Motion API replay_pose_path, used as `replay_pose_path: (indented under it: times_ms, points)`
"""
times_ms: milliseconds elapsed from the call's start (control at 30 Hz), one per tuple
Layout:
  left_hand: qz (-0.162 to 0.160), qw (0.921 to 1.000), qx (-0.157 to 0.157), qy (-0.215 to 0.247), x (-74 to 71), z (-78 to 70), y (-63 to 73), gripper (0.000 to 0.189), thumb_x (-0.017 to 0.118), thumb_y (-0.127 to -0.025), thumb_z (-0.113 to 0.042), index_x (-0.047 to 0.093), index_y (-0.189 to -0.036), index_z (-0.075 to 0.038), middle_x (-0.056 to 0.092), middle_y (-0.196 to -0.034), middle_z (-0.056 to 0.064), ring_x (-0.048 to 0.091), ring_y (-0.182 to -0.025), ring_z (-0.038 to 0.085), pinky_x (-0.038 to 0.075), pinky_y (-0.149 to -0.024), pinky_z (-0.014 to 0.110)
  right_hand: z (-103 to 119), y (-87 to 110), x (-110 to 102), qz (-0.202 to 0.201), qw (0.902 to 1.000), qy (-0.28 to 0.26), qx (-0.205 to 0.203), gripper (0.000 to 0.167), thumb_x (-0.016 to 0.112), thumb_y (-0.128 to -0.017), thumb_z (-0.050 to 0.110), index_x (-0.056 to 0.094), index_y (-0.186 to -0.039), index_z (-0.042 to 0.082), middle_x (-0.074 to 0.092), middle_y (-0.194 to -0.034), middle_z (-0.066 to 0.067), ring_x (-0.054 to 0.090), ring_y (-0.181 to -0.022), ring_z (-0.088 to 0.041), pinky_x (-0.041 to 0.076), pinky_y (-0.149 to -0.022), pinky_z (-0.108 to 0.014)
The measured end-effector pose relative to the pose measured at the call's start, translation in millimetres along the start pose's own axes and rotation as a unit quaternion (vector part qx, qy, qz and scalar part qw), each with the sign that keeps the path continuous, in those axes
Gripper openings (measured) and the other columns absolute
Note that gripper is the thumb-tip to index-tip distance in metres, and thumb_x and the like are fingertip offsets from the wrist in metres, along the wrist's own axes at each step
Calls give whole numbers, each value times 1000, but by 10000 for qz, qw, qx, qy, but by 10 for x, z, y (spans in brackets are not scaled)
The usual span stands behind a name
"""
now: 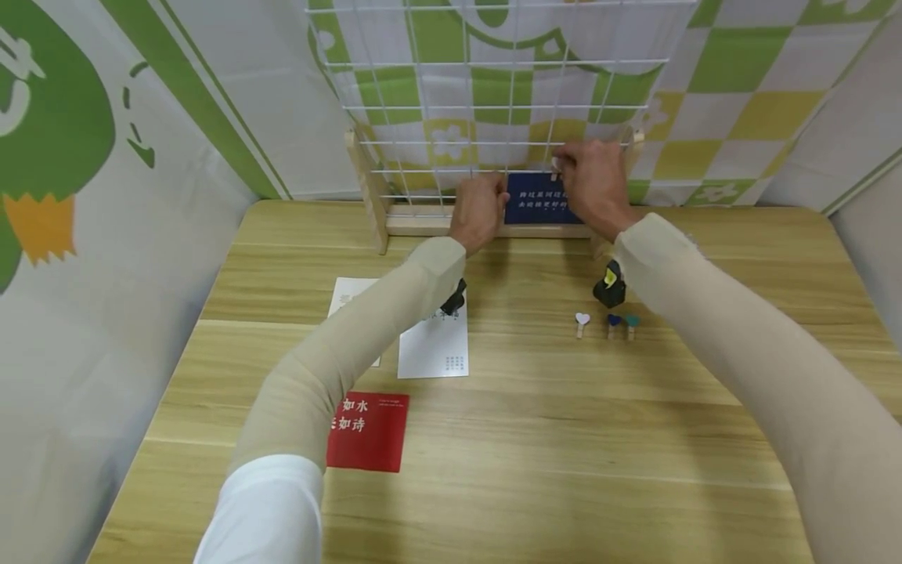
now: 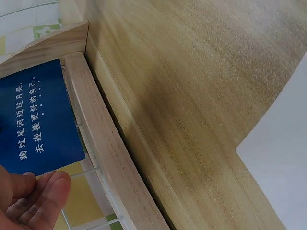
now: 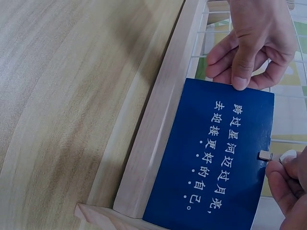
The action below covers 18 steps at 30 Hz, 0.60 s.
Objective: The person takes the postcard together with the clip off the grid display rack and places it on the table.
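Observation:
A dark blue card with white Chinese writing stands against the white wire grid, low down near its wooden base. My left hand pinches the card's left edge, the thumb in front, as the right wrist view shows. At the card's top edge, my right hand pinches a small wooden clothespin with a white heart on it. The clothespin's tip sits over the card's edge. Whether it also grips a grid wire cannot be told.
On the table lie a red card, a white card and another white card partly under the left sleeve. Small heart clothespins lie at right, below the right wrist. Wooden feet hold up the grid.

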<state>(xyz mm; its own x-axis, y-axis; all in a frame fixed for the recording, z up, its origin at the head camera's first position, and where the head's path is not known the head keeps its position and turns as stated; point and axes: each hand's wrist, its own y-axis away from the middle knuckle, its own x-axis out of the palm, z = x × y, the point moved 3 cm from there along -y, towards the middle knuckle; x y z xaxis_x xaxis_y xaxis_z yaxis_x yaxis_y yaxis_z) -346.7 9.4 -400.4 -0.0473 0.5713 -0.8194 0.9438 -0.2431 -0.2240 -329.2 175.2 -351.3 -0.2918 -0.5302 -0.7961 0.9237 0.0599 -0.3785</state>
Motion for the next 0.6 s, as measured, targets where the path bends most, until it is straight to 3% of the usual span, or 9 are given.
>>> replay_pose_path:
  times_ms: [333,600]
  points:
    - [42,9999,164,15,1,10,36,12,59,-97,-12,60,-87,-5,68,-79,7,61,-74,19,47,-66,31,0,23,25,-48,9999,30,-124,23,55,-98,7,73,-112,1,73,-106,-19,70,-97,-38,53,-93,-49]
    - [153,9998,109,24,-4,16,47,10,60,-96,-12,60,-89,-6,67,-81,6,61,-76,21,49,-67,34,-1,42,18,-159,9996,-9,-222,23,54,-97,3,73,-109,1,73,-106,-19,70,-99,-38,52,-94,-49]
